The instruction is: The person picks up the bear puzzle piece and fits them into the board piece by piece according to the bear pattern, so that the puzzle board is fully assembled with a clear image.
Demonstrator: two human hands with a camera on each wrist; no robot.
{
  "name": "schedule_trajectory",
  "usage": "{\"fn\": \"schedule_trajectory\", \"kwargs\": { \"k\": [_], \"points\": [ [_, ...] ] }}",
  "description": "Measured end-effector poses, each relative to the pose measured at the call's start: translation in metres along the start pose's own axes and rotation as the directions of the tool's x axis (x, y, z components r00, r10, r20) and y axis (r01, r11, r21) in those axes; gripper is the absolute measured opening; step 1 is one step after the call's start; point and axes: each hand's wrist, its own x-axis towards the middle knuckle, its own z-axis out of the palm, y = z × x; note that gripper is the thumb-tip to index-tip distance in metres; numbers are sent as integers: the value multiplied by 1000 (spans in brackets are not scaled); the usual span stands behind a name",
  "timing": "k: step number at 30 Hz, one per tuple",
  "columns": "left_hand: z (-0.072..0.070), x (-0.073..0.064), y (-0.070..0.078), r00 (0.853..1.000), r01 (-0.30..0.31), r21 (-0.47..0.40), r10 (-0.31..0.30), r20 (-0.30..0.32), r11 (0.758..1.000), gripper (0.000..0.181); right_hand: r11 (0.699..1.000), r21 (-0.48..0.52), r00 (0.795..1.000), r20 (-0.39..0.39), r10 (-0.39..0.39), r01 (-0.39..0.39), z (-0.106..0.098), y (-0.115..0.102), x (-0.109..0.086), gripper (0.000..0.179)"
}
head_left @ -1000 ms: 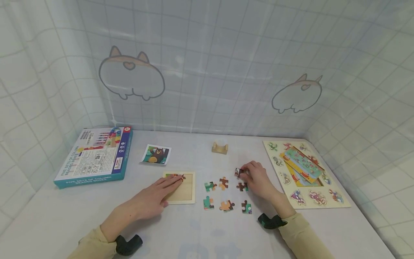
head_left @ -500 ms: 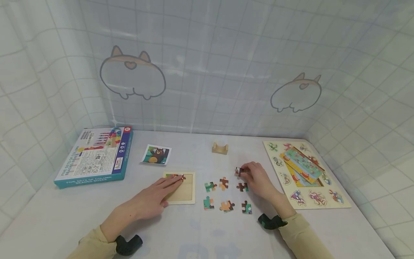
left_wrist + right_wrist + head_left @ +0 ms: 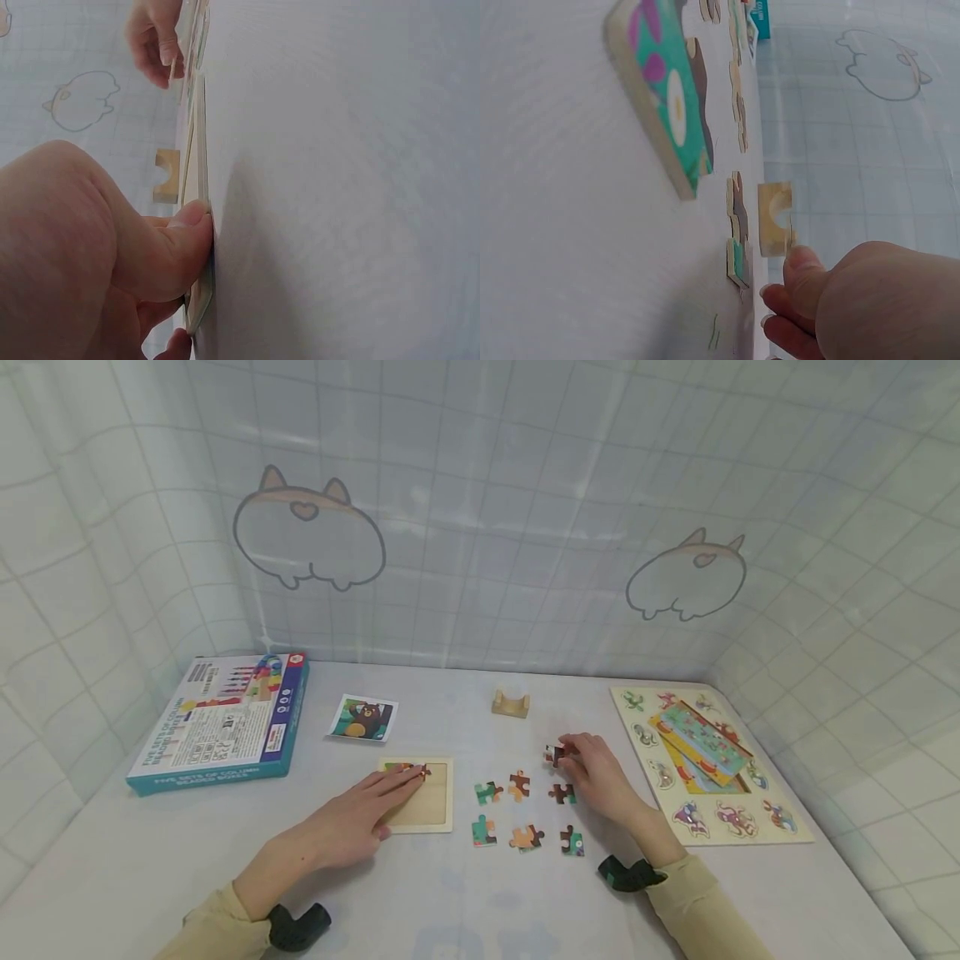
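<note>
White table (image 3: pixel 442 718) spreading across the lower frame: boxed set (image 3: pixel 225 722) far left, bear card (image 3: pixel 363 718) left of centre, notched wooden block (image 3: pixel 511 710) mid-frame, shallow tray (image 3: pixel 431 802) below, six puzzle pieces (image 3: pixel 527 837) beside it, animal board (image 3: pixel 735 818) at right!

Pieces (image 3: pixel 527 837) between hands (image 3: pixel 352 821) (image 3: pixel 597 778); room behind
</note>
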Motion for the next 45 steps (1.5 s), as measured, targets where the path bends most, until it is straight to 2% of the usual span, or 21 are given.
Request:
{"fn": "schedule_trajectory", "kwargs": {
  "k": [9, 20, 28, 37, 45],
  "points": [
    [0, 2, 0, 1000, 11, 9, -11, 2, 1000, 71, 1000, 9, 1000, 16, -7, 6, 1, -7, 0, 23],
    [-1, 0, -2, 1000, 1, 19, -2, 6, 1000, 71, 996, 52, 995, 62, -72, 69, 19, -48, 4, 21],
    [-1, -1, -2, 1000, 20, 12, -20, 12, 1000, 70, 976, 68, 974, 73, -213, 209, 41, -74, 18, 20],
    [-1, -2, -2, 1000, 4, -2, -4, 9, 1000, 70, 974, 101, 964, 155, -216, 202, 59, -104, 35, 24],
    [-1, -1, -2, 1000, -10, 1, 10, -5, 1000, 70, 966, 69, 954, 156, -257, 249, 70, -118, 45, 22]
  ]
}}
